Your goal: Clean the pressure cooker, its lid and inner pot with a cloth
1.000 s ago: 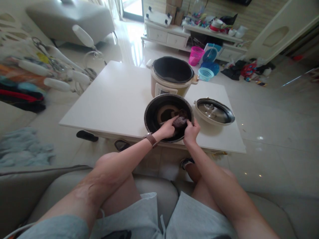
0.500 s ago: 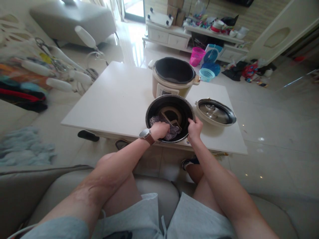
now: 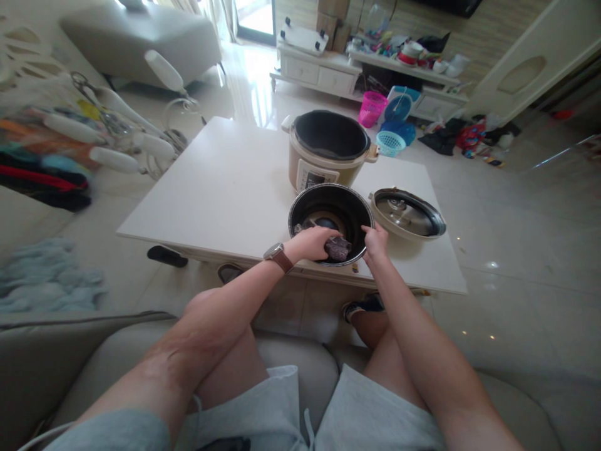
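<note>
A dark round inner pot (image 3: pixel 331 199) is held tilted toward me over the near part of the table. My right hand (image 3: pixel 375 243) grips its right rim, thumb on the inside. Inside the pot, my left hand (image 3: pixel 315 243) is closed on a patterned grey-purple cloth (image 3: pixel 339 248), which lies against the near wall. Just behind the pot stands a beige electric cooker (image 3: pixel 300 164) with its top uncovered and a control panel in front. To the right, the cooker's lid (image 3: pixel 407 213) rests with its metal inner side up.
The white table (image 3: pixel 206 181) stands before the sofa (image 3: pixel 136 344). Beyond it are a pink basket (image 3: pixel 373 109), a light-blue basket (image 3: pixel 390 144) and a cluttered TV cabinet (image 3: pixel 323 78). A lamp with white shades (image 3: pixel 164 70) is at the left.
The pot has shifted slightly right and down with my right hand. My left hand and the cloth have moved right inside it, and the cloth is more bunched.
</note>
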The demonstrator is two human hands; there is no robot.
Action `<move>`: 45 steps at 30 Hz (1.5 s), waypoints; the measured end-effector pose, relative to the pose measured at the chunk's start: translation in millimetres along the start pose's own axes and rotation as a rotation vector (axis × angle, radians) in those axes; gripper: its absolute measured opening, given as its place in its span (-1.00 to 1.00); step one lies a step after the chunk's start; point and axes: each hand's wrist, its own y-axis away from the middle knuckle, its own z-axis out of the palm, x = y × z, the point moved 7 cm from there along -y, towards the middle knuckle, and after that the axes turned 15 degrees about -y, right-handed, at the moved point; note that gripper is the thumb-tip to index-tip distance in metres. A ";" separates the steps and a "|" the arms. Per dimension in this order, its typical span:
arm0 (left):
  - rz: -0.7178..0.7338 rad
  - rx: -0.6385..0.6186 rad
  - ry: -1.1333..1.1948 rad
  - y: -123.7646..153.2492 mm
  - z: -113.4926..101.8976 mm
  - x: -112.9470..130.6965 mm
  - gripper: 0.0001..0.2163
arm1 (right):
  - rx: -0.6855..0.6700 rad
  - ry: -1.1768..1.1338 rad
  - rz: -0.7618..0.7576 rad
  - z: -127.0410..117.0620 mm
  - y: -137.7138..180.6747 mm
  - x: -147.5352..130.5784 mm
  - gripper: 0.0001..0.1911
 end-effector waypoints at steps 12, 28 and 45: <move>-0.765 0.421 0.835 0.8 -0.3 -117.7 -0.60 | 0.032 0.096 0.143 -6.6 -10.4 0.4 -0.68; -0.521 0.713 0.991 -2.0 -9.0 -66.0 -0.47 | -0.982 1.106 -0.087 81.5 81.3 -17.4 -0.34; -0.453 0.712 0.963 -3.1 -12.5 -48.4 -0.70 | -0.594 1.407 -0.185 80.8 68.6 -34.8 -0.38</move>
